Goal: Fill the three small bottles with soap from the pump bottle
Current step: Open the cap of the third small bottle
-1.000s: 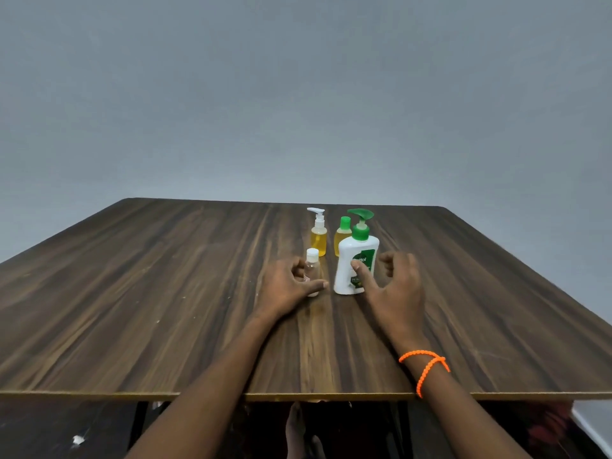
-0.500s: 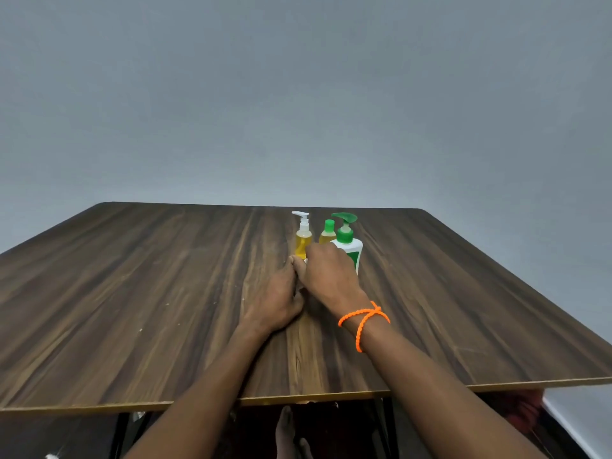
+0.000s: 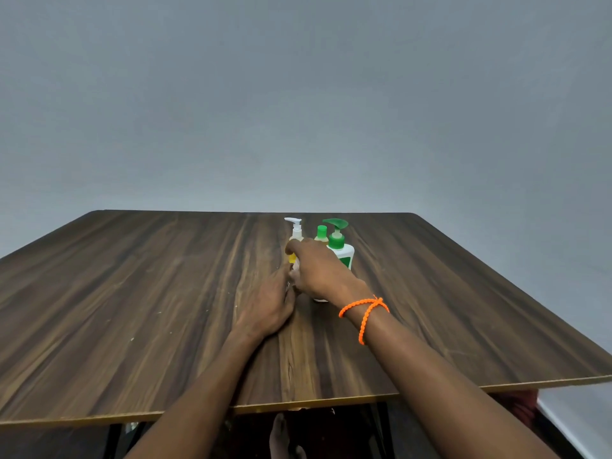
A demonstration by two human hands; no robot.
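Soap pump bottle [image 3: 344, 255], white with a green pump head and green label patch, stands upright near the middle of the wooden table [image 3: 132, 293], toward its far edge; it is the largest container and sits closest to hand on the right, presumably so its spout can reach the small ones. Right hand [image 3: 318, 273], wrist ringed by an orange cord bracelet [image 3: 364, 309], crosses in front of it and covers its lower body, fingers curled down over something between the two hands; what it grips cannot be told. Left hand [image 3: 270, 306] rests on the table, fingers curled inward against the same spot, apparently steadying a small bottle, though only a pale sliver shows. Behind stand a small yellow-filled bottle with white pump [image 3: 294, 231] and a green-capped small bottle [image 3: 321, 234], both upright, capped, close together.
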